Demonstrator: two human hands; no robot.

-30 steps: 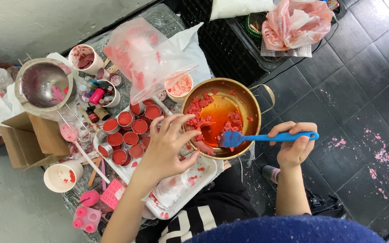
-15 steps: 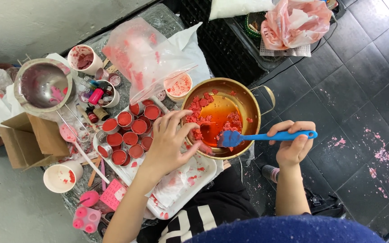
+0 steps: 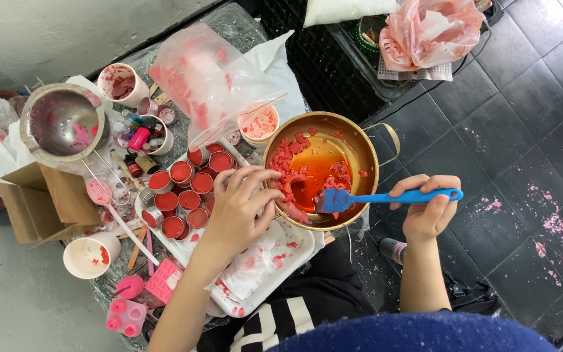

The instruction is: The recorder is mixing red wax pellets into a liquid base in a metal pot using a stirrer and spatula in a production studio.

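Little had changed: right hand (image 3: 428, 212) still clamped the blue spatula (image 3: 386, 197) in the gold pot (image 3: 324, 171); left hand (image 3: 239, 208), fingers spread, stayed on the rim. Clear pink-smeared bag (image 3: 213, 81) lay behind; brown box (image 3: 43, 202) at left.

The dark floor tiles (image 3: 529, 130) at the frame's right lie open for a hand to pass. Left of the brass pot (image 3: 366, 156), small red-filled tins (image 3: 180, 195), cups (image 3: 89, 255) and a plastic bag (image 3: 210, 78) crowd the tray (image 3: 294, 251).

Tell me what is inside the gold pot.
The gold pot holds orange-red liquid, red lumps and the blue spatula head. The spatula hides the bottom beneath it.
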